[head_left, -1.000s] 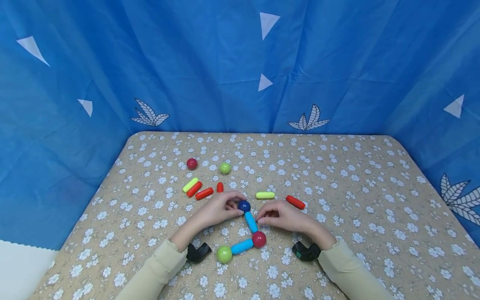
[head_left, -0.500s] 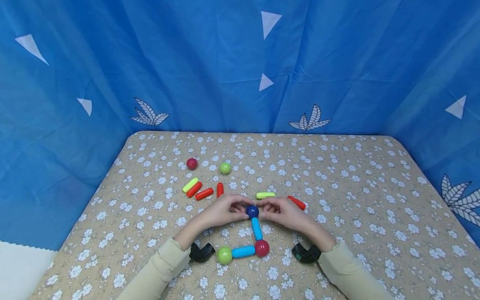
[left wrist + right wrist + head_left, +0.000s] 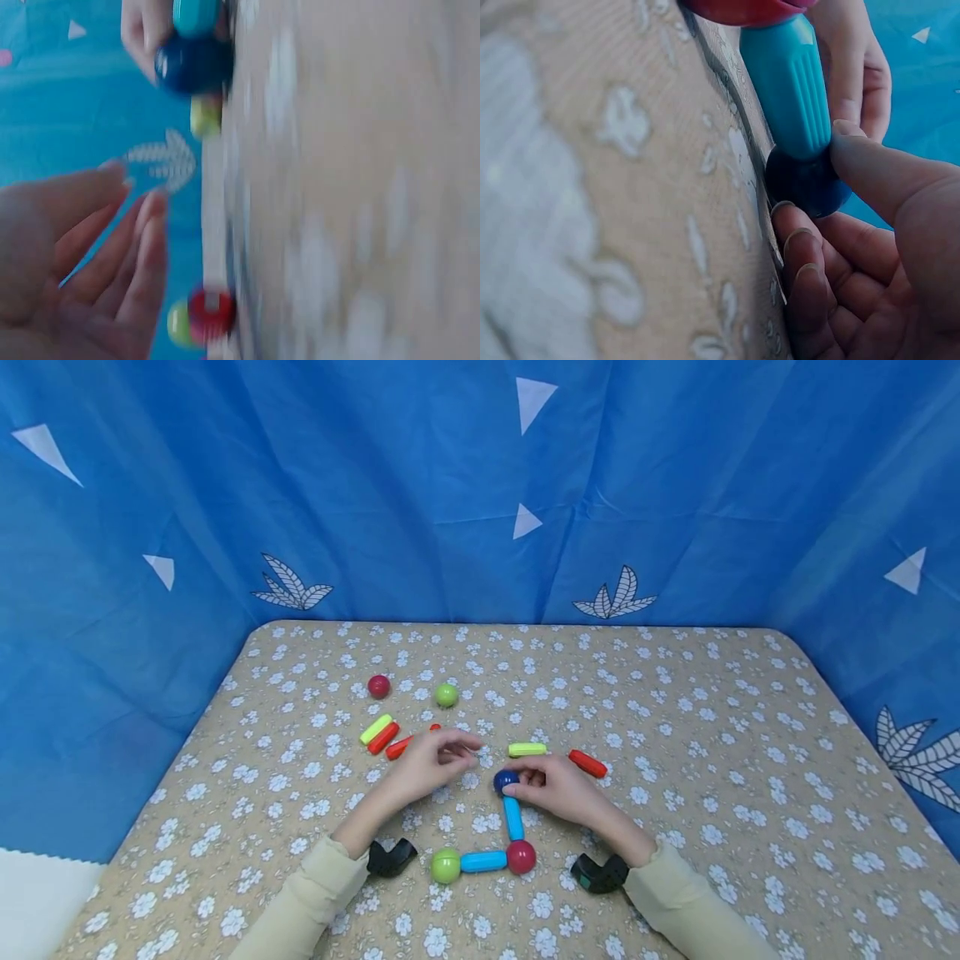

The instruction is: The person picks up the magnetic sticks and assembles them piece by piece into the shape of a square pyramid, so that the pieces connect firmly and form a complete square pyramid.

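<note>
On the table lies an L-shaped chain: a green ball, a light blue rod, a red ball, a second light blue rod and a dark blue ball. My right hand pinches the dark blue ball between thumb and fingers, as the right wrist view also shows. My left hand is off the chain, its fingers loosely bent around nothing, near the red rods. In the left wrist view the dark blue ball stands apart from the left fingers.
Behind the left hand lie a yellow-green rod, a red rod and further red rods, partly covered. A loose red ball and green ball lie farther back. Beyond the right hand are another yellow-green rod and red rod.
The chain's dark blue end has swung right and nearer, straightening the corner. My left hand has let go of the dark blue ball and moved left; my right hand has taken hold of it.
</note>
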`<state>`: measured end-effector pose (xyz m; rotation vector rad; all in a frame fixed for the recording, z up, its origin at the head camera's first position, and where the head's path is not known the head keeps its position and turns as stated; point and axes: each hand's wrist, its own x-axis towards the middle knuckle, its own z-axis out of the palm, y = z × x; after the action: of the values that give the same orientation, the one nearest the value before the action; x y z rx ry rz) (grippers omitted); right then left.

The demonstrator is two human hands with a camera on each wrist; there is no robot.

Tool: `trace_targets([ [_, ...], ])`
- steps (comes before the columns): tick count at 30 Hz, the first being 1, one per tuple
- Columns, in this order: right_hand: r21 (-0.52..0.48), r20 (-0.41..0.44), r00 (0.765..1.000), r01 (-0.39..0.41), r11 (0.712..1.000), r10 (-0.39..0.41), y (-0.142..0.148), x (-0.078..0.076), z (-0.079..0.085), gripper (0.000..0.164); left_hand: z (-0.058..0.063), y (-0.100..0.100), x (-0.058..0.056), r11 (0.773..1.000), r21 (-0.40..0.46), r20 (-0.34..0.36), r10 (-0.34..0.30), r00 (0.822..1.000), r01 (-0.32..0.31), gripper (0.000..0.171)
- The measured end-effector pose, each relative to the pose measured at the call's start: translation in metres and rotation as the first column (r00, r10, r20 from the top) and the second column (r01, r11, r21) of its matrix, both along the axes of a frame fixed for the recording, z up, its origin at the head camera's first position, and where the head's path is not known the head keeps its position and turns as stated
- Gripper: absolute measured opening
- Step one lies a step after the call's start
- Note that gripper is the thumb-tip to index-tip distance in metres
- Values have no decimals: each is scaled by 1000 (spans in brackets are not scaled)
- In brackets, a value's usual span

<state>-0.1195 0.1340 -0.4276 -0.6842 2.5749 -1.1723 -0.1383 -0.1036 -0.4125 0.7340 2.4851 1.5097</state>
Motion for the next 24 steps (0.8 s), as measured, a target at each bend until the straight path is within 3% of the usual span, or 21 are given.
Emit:
trace_targets([
  [3, 10, 1, 1000, 12, 1000, -12, -1, 0, 0, 34, 3, -13, -4, 981, 3, -101, 195, 976, -196, 28],
  [6, 8, 9, 1000, 18, 1000, -18, 0, 0, 0, 33, 3, -23, -7, 951, -89, -164, 279, 946, -296, 36],
  [10, -5, 19, 1000, 22, 1000, -22, 0, 0, 0, 33, 1, -28, -8, 925, -249, -177, 248, 952, -287, 50],
  [18, -12, 11, 1000, 17, 1000, -17, 2, 1, 0, 32, -4, -24, -9, 880, -387, -243, 190, 951, -275, 64],
  [20, -11, 9, 1000, 18, 1000, -18, 2, 1, 0, 31, -5, -25, -9, 879, -392, -247, 183, 952, -271, 64],
  [24, -11, 15, 1000, 23, 1000, -22, 2, 0, -1, 32, -9, -30, -9, 900, -361, -245, 162, 956, -245, 61],
])
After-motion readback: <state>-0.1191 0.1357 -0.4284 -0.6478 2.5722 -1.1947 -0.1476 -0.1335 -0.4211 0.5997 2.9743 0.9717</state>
